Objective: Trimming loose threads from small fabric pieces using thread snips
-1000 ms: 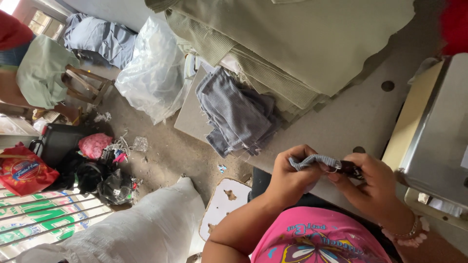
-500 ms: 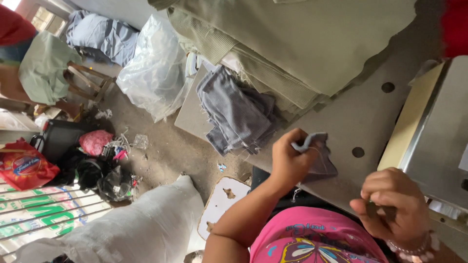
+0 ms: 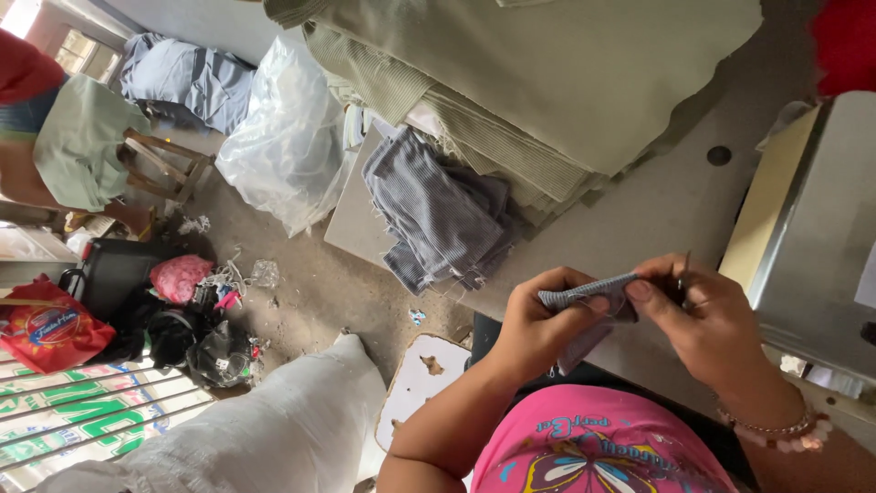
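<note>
Left hand (image 3: 538,319) and right hand (image 3: 698,315) close together over the lap, both pinched on a small grey ribbed fabric piece (image 3: 589,297), right also gripping a thin dark tool, kind unclear. Beyond, a heap of similar grey ribbed pieces (image 3: 443,215) lies on the grey worktable (image 3: 657,219) beside olive corduroy folds (image 3: 547,82). Piece looks mid-work; heap seemingly still waiting.
</note>
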